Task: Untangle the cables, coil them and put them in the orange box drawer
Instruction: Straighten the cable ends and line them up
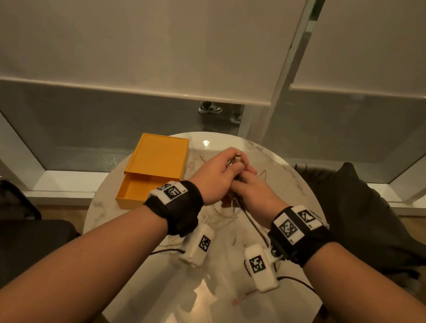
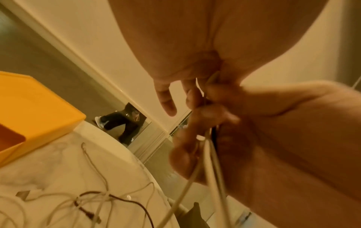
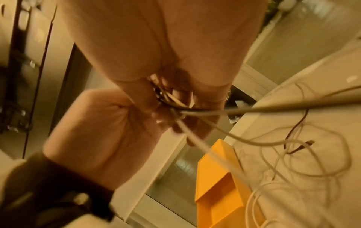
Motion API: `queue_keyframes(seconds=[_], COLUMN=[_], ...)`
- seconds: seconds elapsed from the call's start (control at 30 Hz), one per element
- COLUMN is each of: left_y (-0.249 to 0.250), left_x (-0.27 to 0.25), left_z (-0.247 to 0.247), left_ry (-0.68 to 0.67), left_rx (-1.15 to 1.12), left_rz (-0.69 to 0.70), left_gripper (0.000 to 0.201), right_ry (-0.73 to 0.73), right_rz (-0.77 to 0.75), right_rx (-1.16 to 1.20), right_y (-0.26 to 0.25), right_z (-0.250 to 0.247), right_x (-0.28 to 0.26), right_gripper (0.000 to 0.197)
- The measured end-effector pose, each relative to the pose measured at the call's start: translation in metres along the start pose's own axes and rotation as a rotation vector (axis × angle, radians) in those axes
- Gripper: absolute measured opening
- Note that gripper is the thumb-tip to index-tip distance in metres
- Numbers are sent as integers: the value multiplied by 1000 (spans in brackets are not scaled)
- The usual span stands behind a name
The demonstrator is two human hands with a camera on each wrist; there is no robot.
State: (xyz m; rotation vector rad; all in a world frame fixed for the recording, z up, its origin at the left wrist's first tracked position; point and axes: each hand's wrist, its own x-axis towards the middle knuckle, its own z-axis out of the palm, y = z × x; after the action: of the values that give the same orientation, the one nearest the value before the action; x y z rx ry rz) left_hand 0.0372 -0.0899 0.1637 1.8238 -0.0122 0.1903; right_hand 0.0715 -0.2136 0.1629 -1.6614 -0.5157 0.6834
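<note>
On your left the box (image 1: 157,159) sits at the worktop's (image 1: 212,312) edge with its drawer (image 1: 133,191) pulled out toward you and nothing visible inside it. Just right of it, your left hand (image 1: 215,178) is raised above the worktop, fingers curled round a bunch of cables (image 3: 195,113), a pale plug end poking out at the top of the grip. Your right hand (image 1: 254,191) presses up against it from the right, fingers also closed on the same bunch, so both hands are pinching one knot between them. From there white strands and one dark strand fall to the loose tangle (image 2: 93,199) lying on the marble between the box and your wrists. You look to be in the untangling step: nothing is coiled and the drawer is not yet loaded. The next move probably calls for keeping one hand firm on the plug end while the other slides along a single strand to draw it free of the rest. Pull gently, since a hard tug would likely tighten the knot and drag the pile toward the worktop's edge.
</note>
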Motion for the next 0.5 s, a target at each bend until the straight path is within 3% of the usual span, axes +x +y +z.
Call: queue_keyframes(seconds=[0.1,0.17,0.23,0.3,0.37,0.5], left_y=[9,8,1,-18,-45,-107], left_x=[5,7,2,-10,-28,-64], left_z=[5,9,10,16,31,85], left_ry=[24,89,213,280,152,-401], left_rx=[7,20,28,91,224,687], left_rz=[65,127,129,82,-29,-294], left_gripper=[14,28,38,28,17,27], right_ry=[32,129,290,389,347,189], right_rz=[-63,-121,-192,-291,-315,-213], right_rx=[35,78,269,453,447,-80], right_y=[-7,-17,-41,-71,-82,-44], right_z=[-5,-23,-48,-75,-90,-89], right_x=[0,9,16,17,17,14], right_gripper=[20,15,15,19,17,11])
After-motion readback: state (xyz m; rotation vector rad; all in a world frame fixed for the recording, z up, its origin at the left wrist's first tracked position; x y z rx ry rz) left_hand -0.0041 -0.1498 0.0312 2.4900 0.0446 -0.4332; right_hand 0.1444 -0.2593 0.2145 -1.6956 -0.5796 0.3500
